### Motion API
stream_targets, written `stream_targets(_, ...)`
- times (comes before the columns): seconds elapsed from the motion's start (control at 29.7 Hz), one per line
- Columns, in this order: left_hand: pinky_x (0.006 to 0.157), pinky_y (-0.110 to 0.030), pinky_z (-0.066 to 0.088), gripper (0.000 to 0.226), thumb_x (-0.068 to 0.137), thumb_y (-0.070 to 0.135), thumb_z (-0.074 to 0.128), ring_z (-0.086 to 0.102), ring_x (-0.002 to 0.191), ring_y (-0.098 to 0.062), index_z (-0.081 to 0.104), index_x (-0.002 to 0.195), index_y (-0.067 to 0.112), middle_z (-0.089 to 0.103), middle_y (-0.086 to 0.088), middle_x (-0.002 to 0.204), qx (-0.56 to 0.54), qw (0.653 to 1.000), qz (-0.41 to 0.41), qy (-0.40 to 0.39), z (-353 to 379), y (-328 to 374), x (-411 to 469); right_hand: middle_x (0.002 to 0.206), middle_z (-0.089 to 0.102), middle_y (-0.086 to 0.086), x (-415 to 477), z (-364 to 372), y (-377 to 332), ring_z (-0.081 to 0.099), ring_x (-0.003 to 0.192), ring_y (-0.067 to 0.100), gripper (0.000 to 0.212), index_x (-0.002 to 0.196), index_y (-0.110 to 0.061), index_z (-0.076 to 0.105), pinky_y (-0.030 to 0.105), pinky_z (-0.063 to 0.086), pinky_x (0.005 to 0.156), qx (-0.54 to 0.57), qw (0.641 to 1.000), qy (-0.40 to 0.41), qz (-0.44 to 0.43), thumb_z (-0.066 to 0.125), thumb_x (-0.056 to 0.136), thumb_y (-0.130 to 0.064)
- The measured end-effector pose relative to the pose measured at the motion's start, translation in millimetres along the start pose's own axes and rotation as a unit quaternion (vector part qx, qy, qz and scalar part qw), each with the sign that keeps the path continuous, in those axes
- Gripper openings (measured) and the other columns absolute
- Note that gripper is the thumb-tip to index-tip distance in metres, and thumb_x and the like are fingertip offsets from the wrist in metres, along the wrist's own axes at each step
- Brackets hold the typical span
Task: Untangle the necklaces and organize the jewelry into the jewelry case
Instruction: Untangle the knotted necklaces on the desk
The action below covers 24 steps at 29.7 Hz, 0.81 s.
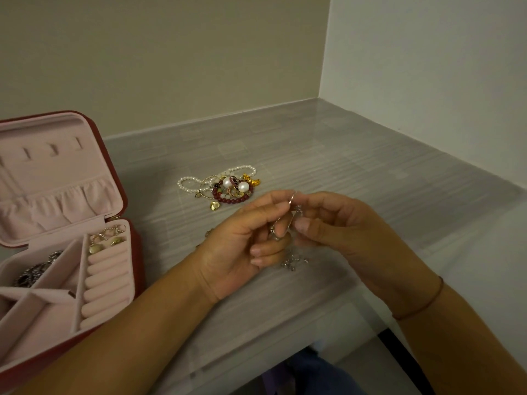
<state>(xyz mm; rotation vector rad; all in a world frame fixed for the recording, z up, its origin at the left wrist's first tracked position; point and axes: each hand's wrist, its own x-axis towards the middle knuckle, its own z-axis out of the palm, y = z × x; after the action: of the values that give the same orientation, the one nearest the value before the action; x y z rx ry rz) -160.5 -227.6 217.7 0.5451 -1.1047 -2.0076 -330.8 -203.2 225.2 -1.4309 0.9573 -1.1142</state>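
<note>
1. The left hand (242, 238) and right hand (342, 226) meet above the table (370, 172), both with fingers curled.
2. A thin silver necklace (288, 220) runs between them. The left thumb and forefinger pinch it near its top, and the right thumb and forefinger pinch it just beside them.
3. The necklace's loose end (292, 262) hangs below the fingers and lies bunched on the table under the hands.
4. A jewelry pile (225, 186) lies on the table beyond the hands and apart from them: white pearl strands, dark red beads, two large pearls and gold pieces, all tangled together.
5. The jewelry case (57, 172) stands open at the left, red outside and pink inside. Gold earrings (107, 240) sit above its ring rolls (105, 283), and a dark chain (37, 270) lies in a left compartment.
6. A thin band (422, 306) circles the right wrist.
</note>
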Motion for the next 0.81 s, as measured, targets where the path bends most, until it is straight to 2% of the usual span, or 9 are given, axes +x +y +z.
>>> stream_targets(0.07,0.037,-0.019,0.014,0.031,0.082,0.013,0.054,0.024,0.037,-0.003,0.071,0.107,0.019,0.042,0.003,0.054,0.017,1.000,-0.012,-0.002,-0.1,0.9,-0.8,0.094,0.072,0.010,0.3,-2.1,0.4,0.066,0.089,0.019,0.029,0.098,-0.011,0.071,0.027,0.053,0.083,-0.023,0.999,0.020,-0.014,0.076,0.071,-0.017)
stream_targets(0.13,0.037,-0.019,0.015,0.042,0.083,0.011,0.053,0.021,0.039,-0.004,0.066,0.121,0.023,0.034,0.004,0.052,0.034,0.999,-0.022,-0.007,-0.6,1.0,-1.4,0.091,0.072,0.003,-0.2,-2.4,-0.9,0.064,0.089,0.012,0.026,0.093,-0.009,0.072,0.020,0.049,0.081,-0.014,0.999,0.034,-0.013,0.071,0.070,-0.022)
stream_targets(0.2,0.036,-0.018,0.016,0.046,0.083,0.010,0.053,0.022,0.039,-0.004,0.062,0.126,0.024,0.031,0.004,0.053,0.046,0.999,-0.023,-0.012,-0.6,0.7,-1.5,0.088,0.072,-0.003,-1.0,-1.2,-1.9,0.064,0.087,0.006,0.026,0.089,-0.012,0.072,0.015,0.047,0.077,0.009,0.999,0.041,0.000,0.064,0.071,-0.029)
stream_targets(0.27,0.036,-0.018,0.017,0.046,0.083,0.010,0.053,0.024,0.038,-0.003,0.062,0.127,0.023,0.030,0.004,0.053,0.053,0.998,-0.022,-0.014,-0.7,0.3,-1.4,0.083,0.070,-0.008,-0.1,0.8,-0.7,0.061,0.082,0.003,0.024,0.080,-0.020,0.073,0.018,0.044,0.076,0.017,0.998,0.057,0.016,0.060,0.072,-0.039)
stream_targets(0.34,0.036,-0.019,0.017,0.047,0.084,0.010,0.053,0.024,0.038,-0.003,0.061,0.127,0.024,0.031,0.004,0.054,0.058,0.998,-0.019,-0.014,-0.9,0.1,-1.4,0.081,0.069,-0.007,1.5,0.5,2.7,0.059,0.080,0.008,0.024,0.075,-0.023,0.073,0.026,0.041,0.078,0.017,0.996,0.083,0.027,0.060,0.071,-0.043)
stream_targets(0.57,0.036,-0.020,0.012,0.035,0.087,0.017,0.054,0.023,0.036,-0.003,0.066,0.120,0.018,0.034,0.006,0.051,0.032,0.999,0.016,0.035,-4.7,0.6,1.3,0.079,0.072,0.003,2.2,-5.9,10.6,0.063,0.073,0.011,0.014,0.077,-0.017,0.075,0.023,0.047,0.070,0.070,0.985,0.154,0.036,0.067,0.069,-0.025)
stream_targets(0.71,0.037,-0.020,0.010,0.034,0.087,0.021,0.050,0.020,0.035,-0.003,0.069,0.115,0.017,0.030,0.006,0.049,0.039,0.997,0.016,0.063,-4.4,-0.4,1.2,0.081,0.073,0.006,3.2,-5.1,10.1,0.067,0.076,0.011,0.009,0.069,-0.014,0.074,0.021,0.054,0.072,0.185,0.974,0.122,0.049,0.065,0.067,-0.013)
stream_targets(0.81,0.037,-0.020,0.009,0.032,0.086,0.021,0.050,0.019,0.034,-0.003,0.070,0.111,0.018,0.029,0.007,0.047,0.049,0.996,0.015,0.068,-3.5,-0.6,0.8,0.076,0.070,0.010,4.9,-3.5,7.2,0.065,0.067,0.011,0.011,0.066,-0.008,0.071,0.020,0.054,0.061,0.267,0.956,0.096,0.073,0.061,0.069,-0.005)
